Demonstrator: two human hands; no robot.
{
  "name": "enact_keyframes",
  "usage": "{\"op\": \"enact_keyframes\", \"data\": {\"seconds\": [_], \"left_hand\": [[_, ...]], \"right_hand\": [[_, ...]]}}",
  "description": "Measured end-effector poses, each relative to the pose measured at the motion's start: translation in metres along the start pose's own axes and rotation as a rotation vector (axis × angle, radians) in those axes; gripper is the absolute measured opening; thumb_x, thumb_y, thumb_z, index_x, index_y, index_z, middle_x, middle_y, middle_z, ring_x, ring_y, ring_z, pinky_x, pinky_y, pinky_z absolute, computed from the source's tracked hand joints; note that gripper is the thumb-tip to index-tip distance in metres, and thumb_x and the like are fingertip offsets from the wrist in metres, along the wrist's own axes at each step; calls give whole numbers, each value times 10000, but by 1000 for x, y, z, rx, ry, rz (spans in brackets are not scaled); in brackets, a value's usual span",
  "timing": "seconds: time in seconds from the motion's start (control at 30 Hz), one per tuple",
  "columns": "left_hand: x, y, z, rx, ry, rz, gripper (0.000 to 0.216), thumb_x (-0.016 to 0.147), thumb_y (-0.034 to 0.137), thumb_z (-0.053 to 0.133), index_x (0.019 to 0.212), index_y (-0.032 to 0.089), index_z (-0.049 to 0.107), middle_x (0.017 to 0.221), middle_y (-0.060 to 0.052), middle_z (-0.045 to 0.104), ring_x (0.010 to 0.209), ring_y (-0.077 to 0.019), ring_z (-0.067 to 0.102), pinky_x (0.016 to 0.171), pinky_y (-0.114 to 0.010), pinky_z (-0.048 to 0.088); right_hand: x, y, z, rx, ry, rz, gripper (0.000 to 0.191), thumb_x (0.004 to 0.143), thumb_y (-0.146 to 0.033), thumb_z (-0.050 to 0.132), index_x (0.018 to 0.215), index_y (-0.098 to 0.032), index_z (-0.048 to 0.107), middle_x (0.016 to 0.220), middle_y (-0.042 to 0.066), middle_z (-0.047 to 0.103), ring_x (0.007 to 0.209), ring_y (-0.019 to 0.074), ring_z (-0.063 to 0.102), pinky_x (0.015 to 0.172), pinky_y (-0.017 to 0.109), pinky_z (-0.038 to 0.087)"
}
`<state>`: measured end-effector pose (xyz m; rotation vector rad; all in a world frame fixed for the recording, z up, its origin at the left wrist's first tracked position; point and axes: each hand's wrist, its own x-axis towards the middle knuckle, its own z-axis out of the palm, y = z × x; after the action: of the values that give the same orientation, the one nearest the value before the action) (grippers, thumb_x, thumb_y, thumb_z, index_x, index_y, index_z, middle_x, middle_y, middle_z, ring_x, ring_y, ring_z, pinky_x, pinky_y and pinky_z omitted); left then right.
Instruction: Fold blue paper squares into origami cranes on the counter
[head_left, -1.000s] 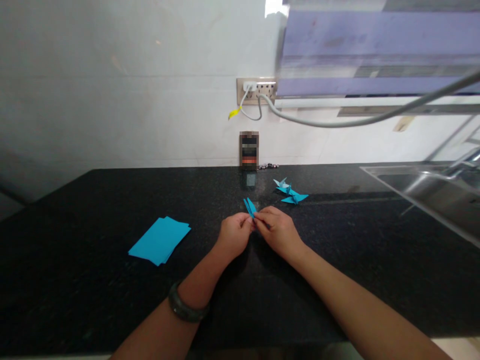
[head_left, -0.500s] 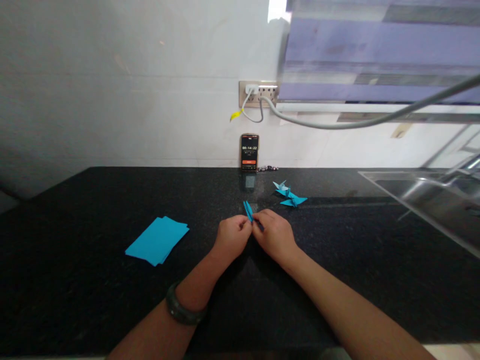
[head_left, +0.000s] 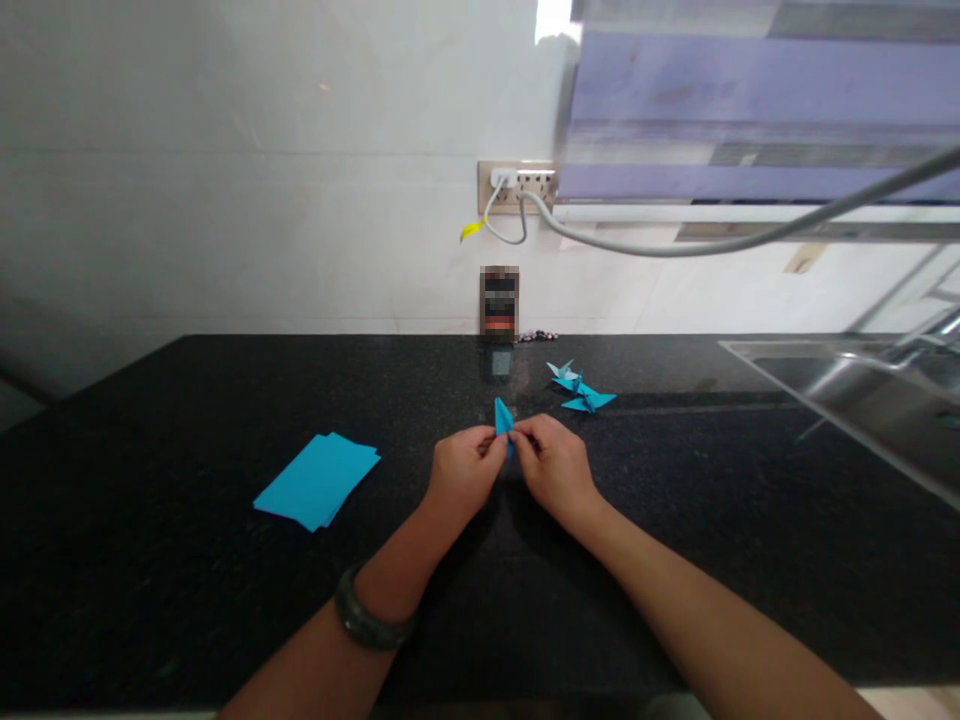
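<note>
Between my two hands is a small folded piece of blue paper (head_left: pixel 503 416), narrow and pointed at its far end. My left hand (head_left: pixel 466 468) pinches its left side between thumb and fingers. On the other side, my right hand (head_left: pixel 553 464) grips the paper's right edge with thumb and forefinger. My fingers partly cover its lower part. Just beyond my right hand lie several folded blue paper cranes (head_left: pixel 589 400) close together. To the left of my hands rests a loose stack of blue paper sheets (head_left: pixel 316 482).
A phone (head_left: pixel 499 304), blurred out, leans against the wall behind the black countertop (head_left: pixel 180 600), with a beaded strap (head_left: pixel 538 336) beside it. A metal sink (head_left: pixel 862 385) is set in at the right. A grey cable (head_left: pixel 645 252) hangs from the wall socket (head_left: pixel 517 188).
The folded blue paper has turned in my fingers and now shows a broader face. My right hand has shifted slightly at its edge. The cranes and the stack stay put.
</note>
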<state>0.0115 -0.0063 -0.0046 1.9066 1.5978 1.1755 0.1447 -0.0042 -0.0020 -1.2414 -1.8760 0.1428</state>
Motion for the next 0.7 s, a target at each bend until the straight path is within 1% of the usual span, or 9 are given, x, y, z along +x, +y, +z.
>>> {"op": "enact_keyframes", "data": {"seconds": [0.1,0.17,0.33,0.47,0.53,0.6,0.7], "left_hand": [[0,-1,1,-111,41,-5,186,739,295,558,776,162,682,709,-43,686,616,-142,607,584,-222,429],[0,-1,0,-133,41,38,165,745,283,561,766,167,677,709,-41,682,626,-145,607,599,-230,442],[1,-1,-5,15,48,288,173,793,217,505,725,169,657,747,-56,666,722,-151,595,688,-250,449],[1,-2,-6,99,72,408,184,813,193,472,783,164,651,796,-68,662,779,-163,593,728,-277,459],[1,-2,-5,73,101,425,163,802,176,488,811,160,650,809,-66,668,776,-161,601,725,-281,470],[1,-3,-3,30,118,410,139,787,170,514,813,157,650,798,-60,674,754,-158,610,710,-281,481],[2,-3,-3,-34,94,370,117,772,163,536,781,160,653,783,-55,678,742,-154,616,699,-279,489]], "right_hand": [[0,2,1,85,41,49,140,794,-194,477,709,-177,587,695,45,603,678,162,553,639,268,418],[0,6,4,193,36,105,128,792,-220,480,720,-178,577,692,35,595,667,157,547,630,267,422],[1,13,6,483,-61,201,93,762,-252,524,761,-175,576,701,18,586,654,143,537,620,257,434],[2,17,4,564,-94,198,57,740,-222,556,745,-175,588,695,6,580,663,134,526,653,256,429],[2,20,4,574,-121,170,57,747,-215,553,758,-178,595,701,3,583,673,133,524,665,260,426],[3,23,4,589,-144,139,63,759,-214,548,776,-181,599,729,7,594,696,135,531,679,266,427],[3,25,3,616,-154,119,59,760,-217,558,777,-185,605,748,12,604,710,137,541,689,272,432]]}}
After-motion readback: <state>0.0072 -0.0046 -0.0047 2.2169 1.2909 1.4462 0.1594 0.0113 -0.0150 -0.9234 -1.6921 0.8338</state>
